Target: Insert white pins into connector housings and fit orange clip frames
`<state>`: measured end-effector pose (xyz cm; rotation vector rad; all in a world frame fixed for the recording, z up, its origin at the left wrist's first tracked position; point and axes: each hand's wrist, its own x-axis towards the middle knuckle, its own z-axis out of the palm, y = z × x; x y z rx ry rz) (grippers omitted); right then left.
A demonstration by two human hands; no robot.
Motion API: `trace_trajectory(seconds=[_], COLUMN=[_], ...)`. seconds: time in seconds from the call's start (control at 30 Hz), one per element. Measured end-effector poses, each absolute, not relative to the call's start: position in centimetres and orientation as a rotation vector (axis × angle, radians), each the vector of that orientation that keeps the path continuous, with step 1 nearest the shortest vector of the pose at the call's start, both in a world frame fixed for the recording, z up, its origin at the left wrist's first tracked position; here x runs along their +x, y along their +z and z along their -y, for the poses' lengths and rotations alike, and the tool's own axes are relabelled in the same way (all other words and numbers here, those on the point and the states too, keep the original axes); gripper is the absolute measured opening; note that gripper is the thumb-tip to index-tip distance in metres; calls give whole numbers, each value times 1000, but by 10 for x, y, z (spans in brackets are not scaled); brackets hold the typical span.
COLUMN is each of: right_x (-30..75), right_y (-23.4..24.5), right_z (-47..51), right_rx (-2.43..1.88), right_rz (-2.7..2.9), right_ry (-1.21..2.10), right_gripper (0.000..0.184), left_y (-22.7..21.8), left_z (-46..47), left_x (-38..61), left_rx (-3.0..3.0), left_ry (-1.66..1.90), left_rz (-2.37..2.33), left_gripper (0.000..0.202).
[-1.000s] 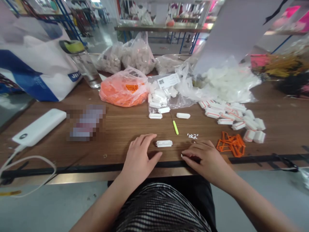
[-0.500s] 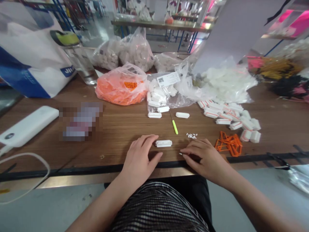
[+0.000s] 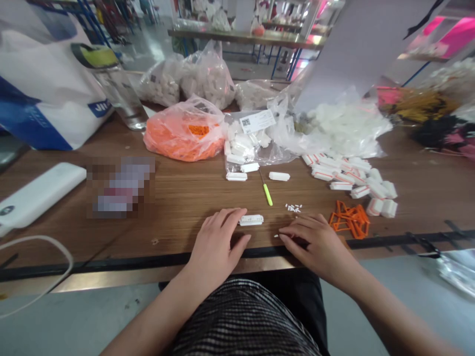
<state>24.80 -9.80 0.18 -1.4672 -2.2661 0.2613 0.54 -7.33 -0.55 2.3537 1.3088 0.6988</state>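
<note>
My left hand (image 3: 218, 241) rests on the table with thumb and fingers apart. Its index fingertip reaches the left end of a white slotted plastic housing (image 3: 251, 220), which lies flat. On the right, my right hand (image 3: 311, 238) pinches with thumb and index finger, and a tiny white peg (image 3: 276, 236) sticks out at the fingertips. Several loose white pegs (image 3: 293, 208) are scattered just beyond that hand. A screwdriver-like tool with a yellow-green handle (image 3: 267, 195) lies behind the housing.
More white housings (image 3: 279, 176) lie farther back. To the right are orange frames (image 3: 349, 220) and a pile of white pieces with orange stripes (image 3: 352, 176). A bag of orange parts (image 3: 183, 131), a bottle (image 3: 124, 96) and a white power bank (image 3: 40, 193) stand or lie leftward.
My left index fingertip has moved slightly right, onto the end of the housing. The right hand stays nearly in place, still with the peg at its fingertips. The view has shifted slightly.
</note>
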Motion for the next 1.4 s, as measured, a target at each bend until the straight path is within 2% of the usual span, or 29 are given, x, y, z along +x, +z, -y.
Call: trace_trajectory(seconds=[0.47, 0.67, 0.97, 1.13, 1.4], right_x=[217, 210, 209, 213, 230], right_y=[0, -3, -4, -6, -4], right_z=[117, 121, 125, 124, 109], right_rx=[-1695, -1730, -1711, -1668, -1514], right_rz=[2124, 2097, 2049, 2068, 2121], right_ry=[-104, -163, -130, -52, 196], right_gripper=[29, 27, 16, 20, 18], left_y=[-6, -5, -5, -4, -5], left_z=[74, 74, 73, 73, 74], left_x=[5, 4, 6, 5, 5], left_rx=[2387, 2386, 2377, 2362, 2355], left_ry=[691, 667, 683, 690, 678], left_rz=[-1281, -1281, -1281, -1282, -1288], left_gripper=[36, 36, 38, 37, 38])
